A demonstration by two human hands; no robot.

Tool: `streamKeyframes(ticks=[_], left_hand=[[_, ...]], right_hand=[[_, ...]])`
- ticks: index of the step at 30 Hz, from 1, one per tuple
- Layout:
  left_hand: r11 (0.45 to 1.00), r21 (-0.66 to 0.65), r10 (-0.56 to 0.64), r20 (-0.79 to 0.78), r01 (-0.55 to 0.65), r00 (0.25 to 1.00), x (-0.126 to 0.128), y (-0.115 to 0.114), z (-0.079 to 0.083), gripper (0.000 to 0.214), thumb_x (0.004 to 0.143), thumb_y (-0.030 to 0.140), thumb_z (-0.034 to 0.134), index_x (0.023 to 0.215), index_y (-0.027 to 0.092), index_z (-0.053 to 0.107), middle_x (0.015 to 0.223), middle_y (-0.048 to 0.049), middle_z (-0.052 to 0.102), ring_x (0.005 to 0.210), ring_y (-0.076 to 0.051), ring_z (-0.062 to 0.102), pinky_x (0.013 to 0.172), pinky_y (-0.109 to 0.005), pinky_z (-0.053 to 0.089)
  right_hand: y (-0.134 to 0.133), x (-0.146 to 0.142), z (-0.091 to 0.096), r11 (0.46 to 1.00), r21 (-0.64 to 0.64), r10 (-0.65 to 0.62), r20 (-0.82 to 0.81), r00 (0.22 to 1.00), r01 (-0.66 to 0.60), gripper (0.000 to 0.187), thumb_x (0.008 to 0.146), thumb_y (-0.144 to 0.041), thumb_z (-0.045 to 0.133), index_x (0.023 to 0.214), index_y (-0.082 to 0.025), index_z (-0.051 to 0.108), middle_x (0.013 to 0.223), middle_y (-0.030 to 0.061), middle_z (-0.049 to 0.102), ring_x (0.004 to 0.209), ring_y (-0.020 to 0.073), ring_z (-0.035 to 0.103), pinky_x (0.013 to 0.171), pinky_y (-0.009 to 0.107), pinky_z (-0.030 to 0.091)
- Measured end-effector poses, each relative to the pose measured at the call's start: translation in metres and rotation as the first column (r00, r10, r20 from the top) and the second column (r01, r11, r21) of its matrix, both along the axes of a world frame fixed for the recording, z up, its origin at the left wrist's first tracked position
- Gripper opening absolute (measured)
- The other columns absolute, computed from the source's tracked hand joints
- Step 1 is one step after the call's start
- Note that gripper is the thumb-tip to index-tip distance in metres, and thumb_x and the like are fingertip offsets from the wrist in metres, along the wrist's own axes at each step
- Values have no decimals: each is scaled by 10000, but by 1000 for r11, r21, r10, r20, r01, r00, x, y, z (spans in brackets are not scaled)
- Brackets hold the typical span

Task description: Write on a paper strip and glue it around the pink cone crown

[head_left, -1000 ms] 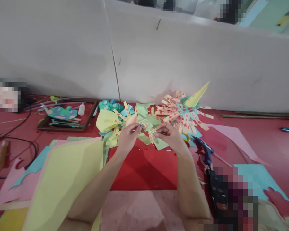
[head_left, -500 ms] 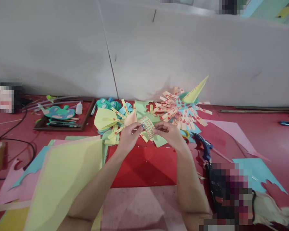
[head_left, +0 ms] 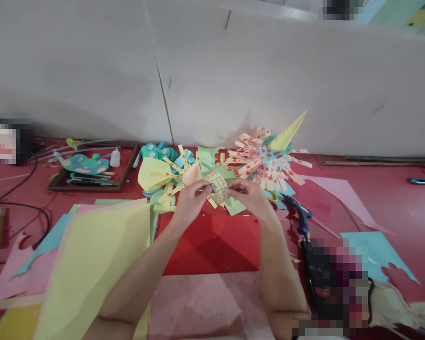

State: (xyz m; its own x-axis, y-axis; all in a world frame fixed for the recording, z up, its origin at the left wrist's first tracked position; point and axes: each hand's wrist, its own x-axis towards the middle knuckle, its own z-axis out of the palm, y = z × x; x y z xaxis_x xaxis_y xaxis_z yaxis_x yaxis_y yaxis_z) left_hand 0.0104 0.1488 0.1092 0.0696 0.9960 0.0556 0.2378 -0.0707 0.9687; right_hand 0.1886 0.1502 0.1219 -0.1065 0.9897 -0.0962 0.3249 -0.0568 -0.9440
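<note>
Between my two hands is a small pale piece of paper with red writing, bowed into a curve. My left hand pinches its left edge, and my right hand pinches its right edge. Just behind my left hand lies a yellow paper cone with star-marked strips fanning out. Past my right hand stands a paper craft of many red-printed strips, topped by a yellow pointed cone. Green paper lies beyond the held piece.
Left, a brown tray holds pens, a white bottle and a green painted cutout. Large yellow sheets lie front left; a red sheet is under my arms. A blue glue gun lies right, near blue paper.
The held paper has gone from nearly flat to a more rounded curve. Both hands keep their grip in almost the same place.
</note>
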Motion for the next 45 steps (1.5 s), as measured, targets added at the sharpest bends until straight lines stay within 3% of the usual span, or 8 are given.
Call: streamKeyframes(ticks=[24, 45], left_hand=[[997, -14, -80, -139, 79, 987, -2, 0, 4, 223, 803, 374, 488, 783, 191, 613, 834, -11, 670, 806, -161, 608, 749, -245, 460], [995, -43, -99, -149, 94, 984, -1, 0, -2, 193, 758, 367, 557, 672, 197, 531, 701, 29, 588, 696, -129, 583, 655, -233, 420]], right_hand=[[-1, 0, 2, 1000, -23, 21, -45, 999, -22, 229, 687, -395, 668, 726, -186, 583, 664, -5, 606, 582, 103, 513, 558, 245, 370], [-2, 2, 2, 999, 7, 33, 6, 999, -33, 236, 701, -411, 656, 777, -191, 613, 743, 15, 642, 654, 125, 565, 617, 261, 420]])
